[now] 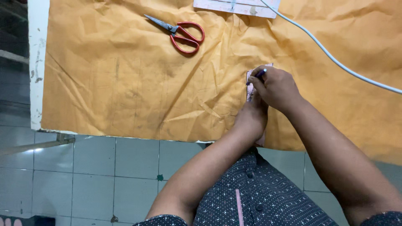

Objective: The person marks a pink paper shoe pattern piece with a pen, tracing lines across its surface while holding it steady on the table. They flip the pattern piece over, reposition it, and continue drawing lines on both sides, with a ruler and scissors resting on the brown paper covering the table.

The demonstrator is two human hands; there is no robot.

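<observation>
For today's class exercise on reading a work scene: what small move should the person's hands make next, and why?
Probably draw the pen down along the pale strip. The right hand holds the pen's tip at the strip's top end, the left hand presses the strip flat on the brown paper, and the scissors lie apart.

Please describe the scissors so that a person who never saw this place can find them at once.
Look at the big wrinkled brown paper on the table. Near its top edge, left of both hands, lie the scissors. They alone have red handles and metal blades, shut.

Tailoring workshop: brown pattern paper (146,83), red-handled scissors (180,33), tiled floor (104,167).
</observation>
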